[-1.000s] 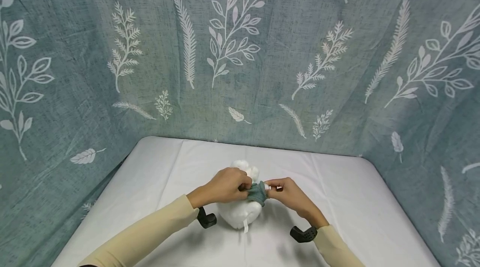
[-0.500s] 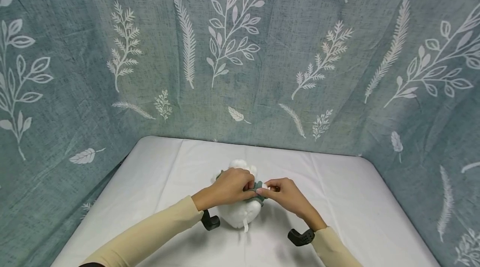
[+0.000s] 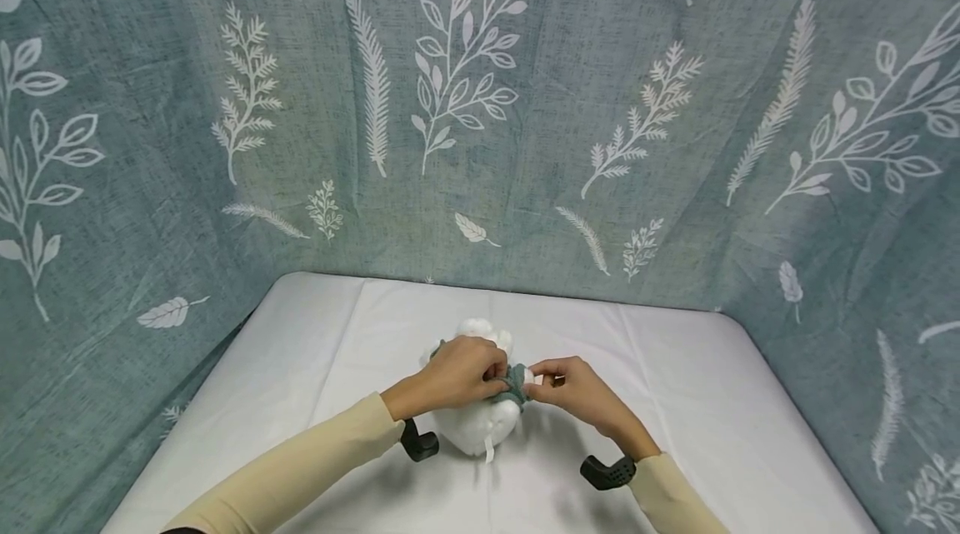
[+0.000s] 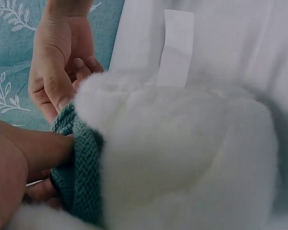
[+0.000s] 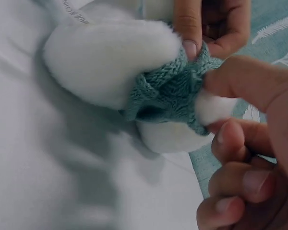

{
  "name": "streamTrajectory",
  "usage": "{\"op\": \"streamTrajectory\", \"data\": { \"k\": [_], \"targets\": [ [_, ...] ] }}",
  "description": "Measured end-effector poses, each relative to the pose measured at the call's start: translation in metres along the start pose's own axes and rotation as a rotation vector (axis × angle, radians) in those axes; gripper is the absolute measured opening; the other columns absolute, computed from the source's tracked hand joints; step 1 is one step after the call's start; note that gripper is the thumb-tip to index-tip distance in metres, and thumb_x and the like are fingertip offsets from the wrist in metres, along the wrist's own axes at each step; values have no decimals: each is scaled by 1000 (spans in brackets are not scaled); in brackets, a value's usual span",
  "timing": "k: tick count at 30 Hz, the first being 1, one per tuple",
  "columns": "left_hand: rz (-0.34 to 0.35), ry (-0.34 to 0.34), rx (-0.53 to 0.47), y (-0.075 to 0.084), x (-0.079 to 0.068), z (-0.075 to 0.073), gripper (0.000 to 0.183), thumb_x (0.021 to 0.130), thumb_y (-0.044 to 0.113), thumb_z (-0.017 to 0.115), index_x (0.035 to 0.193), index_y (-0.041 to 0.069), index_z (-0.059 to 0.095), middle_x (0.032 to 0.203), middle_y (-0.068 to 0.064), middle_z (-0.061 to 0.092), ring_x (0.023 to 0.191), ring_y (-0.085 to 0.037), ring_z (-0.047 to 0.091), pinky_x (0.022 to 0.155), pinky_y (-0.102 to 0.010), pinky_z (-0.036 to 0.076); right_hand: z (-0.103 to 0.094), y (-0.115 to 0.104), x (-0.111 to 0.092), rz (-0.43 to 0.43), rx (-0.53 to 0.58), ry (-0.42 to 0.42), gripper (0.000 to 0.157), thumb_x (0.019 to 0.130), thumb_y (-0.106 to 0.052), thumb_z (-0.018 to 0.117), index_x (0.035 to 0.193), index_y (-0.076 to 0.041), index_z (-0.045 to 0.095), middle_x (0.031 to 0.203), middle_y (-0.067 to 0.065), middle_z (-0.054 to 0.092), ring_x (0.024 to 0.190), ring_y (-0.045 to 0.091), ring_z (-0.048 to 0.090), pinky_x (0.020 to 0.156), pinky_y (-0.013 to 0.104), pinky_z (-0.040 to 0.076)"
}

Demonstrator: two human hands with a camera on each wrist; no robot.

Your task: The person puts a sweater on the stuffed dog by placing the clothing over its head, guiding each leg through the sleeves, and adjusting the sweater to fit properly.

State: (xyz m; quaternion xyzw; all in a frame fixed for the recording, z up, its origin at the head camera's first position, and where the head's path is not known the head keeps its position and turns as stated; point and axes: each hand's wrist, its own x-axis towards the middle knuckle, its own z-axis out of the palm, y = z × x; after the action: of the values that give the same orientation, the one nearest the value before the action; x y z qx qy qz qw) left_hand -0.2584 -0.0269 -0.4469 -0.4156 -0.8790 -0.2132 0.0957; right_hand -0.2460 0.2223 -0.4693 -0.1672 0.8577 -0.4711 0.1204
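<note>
A white plush toy [image 3: 471, 429] lies on the white table with a teal knitted garment [image 3: 517, 385] around part of it. My left hand [image 3: 467, 371] reaches across the toy and pinches the knit; the left wrist view shows thumb and fingers on the ribbed fabric [image 4: 89, 177]. At the garment's right end, my right hand [image 3: 581, 392] holds a small white paw [image 5: 216, 108] poking out of the knit between thumb and forefinger. Its other fingers are curled below. A white cloth tag [image 4: 177, 48] sticks out from the toy's near end. The left hand hides much of the toy's middle.
The white padded table [image 3: 360, 484] has a smooth cover with seams. Teal leaf-print fabric [image 3: 495, 209] stands close along its back and sides. A black wrist camera [image 3: 606, 473] sits on the right wrist, another black camera [image 3: 420, 442] on the left.
My left hand has shifted slightly right over the toy. My right thumb reached in over the knit half a second ago, then drew back right to the white paw.
</note>
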Motion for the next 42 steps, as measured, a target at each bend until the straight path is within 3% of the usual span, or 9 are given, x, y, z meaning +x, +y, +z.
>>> {"op": "streamTrajectory", "data": {
  "k": [4,9,16,21,24,31,35,39,42],
  "targets": [
    [2,-2,12,1,-1,-1,21,90,26,82,78,21,66,73,12,55,63,0,47,58,-18,40,5,-2,0,0,-45,40,21,93,-34,78,106,-17,79,74,3,61,63,13,48,57,26,41],
    [26,-18,65,-2,-1,-3,23,89,27,83,76,24,64,72,13,53,64,-1,45,58,-18,38,8,-3,0,21,-35,97,15,94,-30,77,101,-17,79,72,3,60,64,14,48,62,29,44],
    [68,-66,153,-10,-4,-12,25,82,27,87,72,26,65,69,15,50,65,-4,44,60,-22,36,2,-3,2,51,4,96,17,96,-29,74,100,-14,79,96,1,70,85,18,58,75,35,47],
    [42,-113,164,-11,-4,-22,25,82,25,88,73,26,65,69,15,49,67,-8,45,61,-26,37,1,-1,3,105,50,110,21,97,-31,73,105,-12,78,106,3,69,90,20,53,71,35,42],
    [26,-115,130,-10,-3,-22,23,83,28,87,77,23,66,71,14,51,68,-7,46,63,-26,39,4,-3,3,121,54,126,25,96,-35,74,108,-13,78,100,3,66,82,18,50,66,33,40],
    [-4,-44,160,-5,2,-7,28,86,45,83,94,22,70,74,14,55,69,-4,48,64,-25,40,14,-9,-1,26,-38,166,27,86,-41,84,94,-16,75,66,-3,49,59,9,39,55,25,34],
    [15,-16,208,3,5,-3,13,89,30,82,86,23,72,73,15,58,68,-4,47,65,-25,39,16,-8,-2,26,-63,179,24,86,-38,84,89,-16,73,63,-5,44,57,8,36,53,23,31],
    [11,-2,256,6,5,-5,18,88,17,79,75,24,68,70,14,59,65,-6,45,62,-25,36,16,-7,-3,56,-59,190,19,90,-31,81,86,-15,72,63,-4,45,58,10,37,54,24,32],
    [-2,-6,302,2,4,-7,19,85,14,77,73,25,67,70,14,59,64,-9,43,60,-26,34,14,-6,-4,80,-36,190,16,91,-28,78,86,-14,72,66,-2,50,60,12,39,57,26,34]
  ]
}}
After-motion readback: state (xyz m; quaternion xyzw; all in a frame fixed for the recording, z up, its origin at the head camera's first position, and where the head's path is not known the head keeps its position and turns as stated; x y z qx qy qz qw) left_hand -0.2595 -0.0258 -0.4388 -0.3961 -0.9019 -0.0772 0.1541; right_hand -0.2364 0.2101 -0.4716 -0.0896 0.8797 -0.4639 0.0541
